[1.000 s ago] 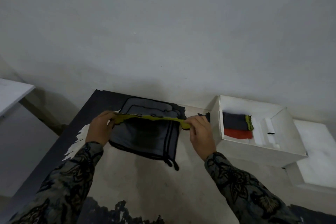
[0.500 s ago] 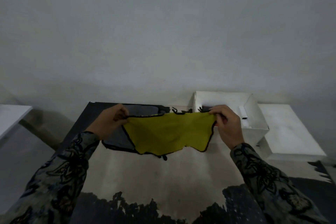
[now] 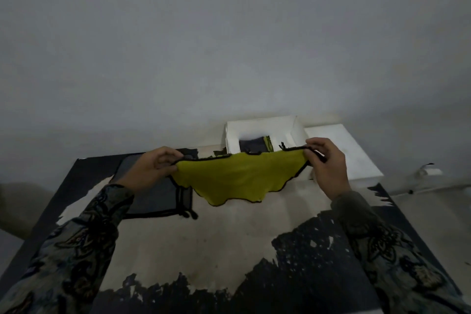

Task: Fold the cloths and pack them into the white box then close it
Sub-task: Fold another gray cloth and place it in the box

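Hands are holding up a yellow cloth (image 3: 239, 176) with a black edge, in the air above the table (image 3: 204, 242). The left hand (image 3: 150, 169) is pinching the cloth's top left corner, with its fingers curled around the edge. The right hand (image 3: 327, 164) is pinching the top right corner between its thumb and fingers. The cloth is stretching between the two hands and sagging in the middle, with its wavy bottom edge hanging free.

A grey cloth (image 3: 155, 196) with a black edge is lying flat on the table, partly hiding under the left hand and behind the yellow cloth. The white box (image 3: 262, 127) is sitting open at the far side of the table, and the yellow cloth is covering its near wall. Inside it a dark folded cloth (image 3: 252, 144) with a bit of yellow beside it is showing, but the rest of the inside is hard to make out. The box's white lid (image 3: 341, 150) is lying to the right, partly behind the right hand. Patterned sleeves (image 3: 76, 250) are covering both arms, cut off at the bottom of the view
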